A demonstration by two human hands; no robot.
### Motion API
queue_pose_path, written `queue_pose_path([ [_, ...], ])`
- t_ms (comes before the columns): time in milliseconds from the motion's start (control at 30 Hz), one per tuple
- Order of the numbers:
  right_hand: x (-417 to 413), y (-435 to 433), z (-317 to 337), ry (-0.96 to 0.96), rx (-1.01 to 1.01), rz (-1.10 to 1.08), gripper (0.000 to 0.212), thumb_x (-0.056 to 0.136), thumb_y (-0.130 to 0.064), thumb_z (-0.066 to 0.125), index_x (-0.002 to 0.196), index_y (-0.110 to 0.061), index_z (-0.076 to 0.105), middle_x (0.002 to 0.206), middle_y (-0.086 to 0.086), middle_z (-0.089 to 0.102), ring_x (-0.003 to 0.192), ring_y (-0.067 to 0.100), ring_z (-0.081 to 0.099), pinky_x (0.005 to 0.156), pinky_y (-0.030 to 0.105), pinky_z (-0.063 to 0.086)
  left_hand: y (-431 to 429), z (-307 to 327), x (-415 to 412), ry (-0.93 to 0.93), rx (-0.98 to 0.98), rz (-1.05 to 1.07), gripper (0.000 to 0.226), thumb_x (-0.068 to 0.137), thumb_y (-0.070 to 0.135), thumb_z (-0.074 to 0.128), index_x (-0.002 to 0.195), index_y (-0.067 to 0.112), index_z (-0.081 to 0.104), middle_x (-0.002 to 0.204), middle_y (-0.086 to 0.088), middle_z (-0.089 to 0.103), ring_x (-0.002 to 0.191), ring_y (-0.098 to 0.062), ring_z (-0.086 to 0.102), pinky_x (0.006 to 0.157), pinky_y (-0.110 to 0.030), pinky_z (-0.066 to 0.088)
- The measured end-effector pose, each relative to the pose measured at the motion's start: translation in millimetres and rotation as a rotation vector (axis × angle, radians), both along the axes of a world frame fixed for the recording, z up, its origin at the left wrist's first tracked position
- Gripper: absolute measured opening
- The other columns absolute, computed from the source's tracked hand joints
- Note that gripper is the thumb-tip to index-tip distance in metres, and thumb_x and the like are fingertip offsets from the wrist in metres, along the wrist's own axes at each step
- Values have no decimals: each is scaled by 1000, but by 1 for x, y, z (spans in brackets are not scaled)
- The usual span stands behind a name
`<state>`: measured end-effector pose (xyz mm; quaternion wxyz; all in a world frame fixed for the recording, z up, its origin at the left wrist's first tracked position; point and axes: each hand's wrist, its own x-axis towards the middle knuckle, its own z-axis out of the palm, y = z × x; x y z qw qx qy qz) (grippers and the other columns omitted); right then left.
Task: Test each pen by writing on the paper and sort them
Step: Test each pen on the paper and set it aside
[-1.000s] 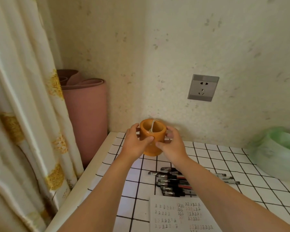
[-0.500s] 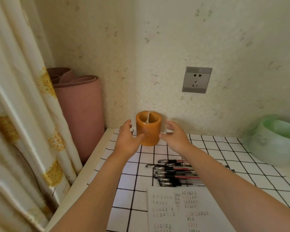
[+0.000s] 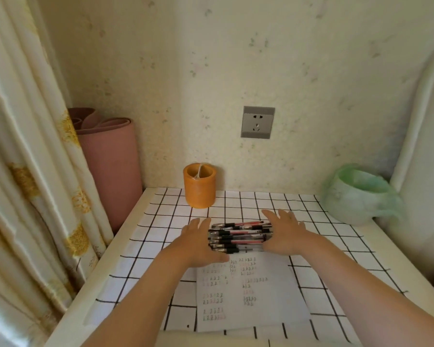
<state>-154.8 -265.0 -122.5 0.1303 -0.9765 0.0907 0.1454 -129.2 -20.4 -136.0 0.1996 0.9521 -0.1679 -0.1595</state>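
Note:
Several pens with clear barrels and black or red parts lie side by side in a bundle on the checked tablecloth. My left hand presses flat against the bundle's left end, fingers apart. My right hand presses against its right end, fingers spread. Neither hand grips a pen. A sheet of paper with rows of small written marks lies just in front of the pens. An orange two-part cup stands behind them by the wall.
A rolled pink mat stands in the left corner beside a curtain. A bin lined with a green bag sits at the back right. A wall socket is above the table.
Both hands let go of the orange cup, which now stands by the wall, and came down to the pens, closing in on the bundle from both ends.

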Motion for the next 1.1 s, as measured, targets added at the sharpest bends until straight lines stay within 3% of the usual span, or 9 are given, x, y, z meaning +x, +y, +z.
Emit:
queue_pose_path([
  [67, -1, -4, -6, 44, 51, -53, 105, 78, -47, 65, 157, -37, -3, 166, 10, -6, 151, 37, -12, 121, 55, 3, -1, -7, -5, 43, -23, -9, 115, 76, 60, 71, 155, 31, -8, 163, 1, -12, 150, -22, -8, 119, -46, 13],
  [100, -2, -4, -6, 56, 70, -63, 104, 74, -50, 64, 157, -37, 2, 165, 11, 2, 151, 38, -6, 121, 55, 8, -3, -11, -6, 41, -38, -17, 112, 80, 57, 70, 155, 32, -9, 163, 1, -15, 150, -21, -10, 120, -45, 11],
  [200, 0, -3, -9, -26, 170, -33, 71, 67, -46, 63, 136, -36, 49, 132, 8, 52, 132, 33, 41, 109, 48, 40, -8, -15, -2, 15, -69, -33, 99, 89, 43, 65, 155, 35, -9, 163, 2, -17, 151, -20, -7, 120, -42, 13],
  [300, 4, 9, -9, -89, 284, 47, 42, 77, -19, 66, 118, -28, 66, 106, -4, 69, 99, 15, 64, 87, 31, 56, -13, -12, 7, -18, -47, -75, 94, 91, 37, 64, 155, 37, -5, 163, 2, -14, 151, -22, -6, 120, -42, 13],
  [433, 11, 23, -13, -142, 296, 139, 47, 79, -9, 66, 122, -29, 64, 108, -6, 70, 98, 15, 65, 90, 33, 56, -18, -12, 15, -95, 78, -156, 93, 88, 37, 60, 155, 36, -4, 163, 0, -12, 150, -24, -11, 122, -48, 3],
  [567, 17, 24, -8, -218, 348, 87, 70, 83, -8, 62, 148, -23, 42, 148, 1, 46, 133, 20, 47, 109, 34, 42, -29, -24, 20, -138, 116, -217, 93, 85, 54, 55, 155, 36, -4, 164, 2, -9, 150, -21, -11, 121, -48, -4],
  [633, 21, 14, -10, -216, 230, 21, 71, 86, -12, 59, 152, -20, 35, 157, 9, 33, 145, 26, 29, 118, 41, 28, -31, -27, 23, -164, 127, -229, 90, 87, 60, 50, 155, 36, -3, 164, 3, -6, 150, -20, -9, 121, -47, -6],
  [800, 19, -3, -27, -135, -26, -61, 37, 90, -14, 56, 127, -14, 54, 128, 14, 45, 124, 31, 42, 99, 36, 45, -28, -24, 30, -198, 91, -225, 86, 88, 59, 49, 156, 31, 5, 160, 4, 11, 146, -21, 5, 120, -40, 7],
  [1100, 32, 29, -22, -312, 220, 139, 54, 86, 10, 56, 132, -18, 63, 131, 7, 62, 122, 23, 56, 103, 24, 41, -5, -21, 41, -195, 120, -161, 77, 85, 59, 50, 152, 35, 20, 148, 5, 28, 135, -21, 23, 113, -40, 22],
])
